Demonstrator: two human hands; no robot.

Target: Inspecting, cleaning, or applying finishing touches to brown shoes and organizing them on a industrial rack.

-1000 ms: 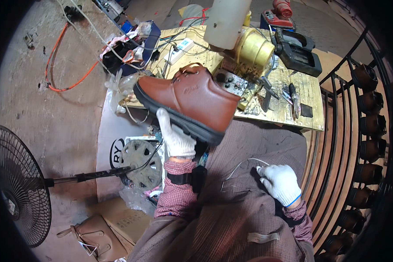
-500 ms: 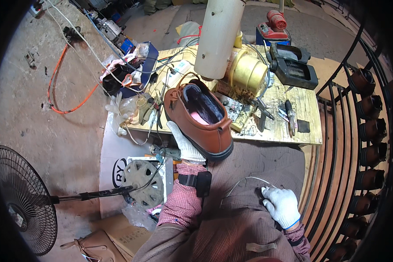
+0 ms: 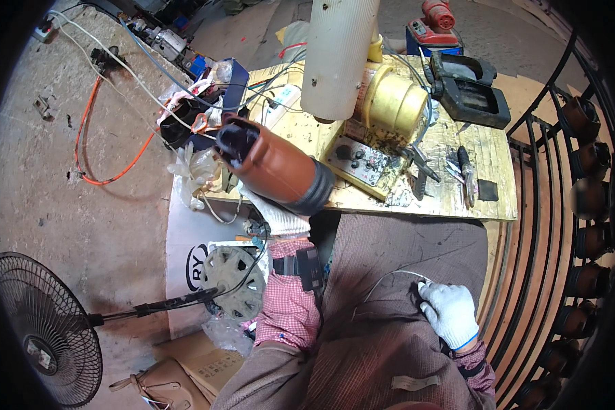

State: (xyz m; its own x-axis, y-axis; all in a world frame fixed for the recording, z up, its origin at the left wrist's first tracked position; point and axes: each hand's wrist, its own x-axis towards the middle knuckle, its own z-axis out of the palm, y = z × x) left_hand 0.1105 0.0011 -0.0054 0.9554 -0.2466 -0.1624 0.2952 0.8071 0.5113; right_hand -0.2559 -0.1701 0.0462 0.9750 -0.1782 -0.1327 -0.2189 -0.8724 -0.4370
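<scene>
Above workbench [image 3: 485,198]: left hand [image 3: 277,215] grips brown shoe [image 3: 273,167].

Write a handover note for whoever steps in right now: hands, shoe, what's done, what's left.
Left hand: gloved, grips the brown shoe from below, raised over the near left edge of the yellow workbench, opening turned away to the left.
Right hand: gloved, on the lap, pinching a thin wire.
Done: shoe is off the bench and in hand.
Left: wire and shoe have not met; the pictures show no work on the shoe.
</scene>
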